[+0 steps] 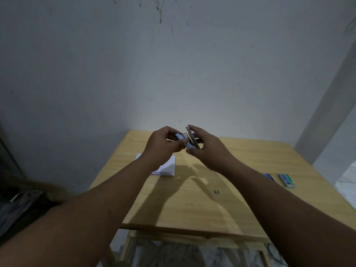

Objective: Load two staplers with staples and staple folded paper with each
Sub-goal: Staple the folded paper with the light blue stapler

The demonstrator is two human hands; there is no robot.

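Observation:
Above the far part of the wooden table (192,205), both hands are raised together around a small light-blue stapler (185,141). My left hand (163,145) grips its blue body with curled fingers. The stapler's metal top is swung upward, and my right hand (204,145) holds that metal part between fingers and thumb. White folded paper (167,167) lies on the table under my left wrist. A dark blue object, possibly the second stapler (268,176), lies at the right, partly hidden by my right forearm. Beside it sits a green-and-white staple box (287,180).
A small dark metal bit (217,192) lies on the table near the middle. The table stands against a grey wall. Dark clutter lies on the floor at the left, and a cable shows at the lower right under the table.

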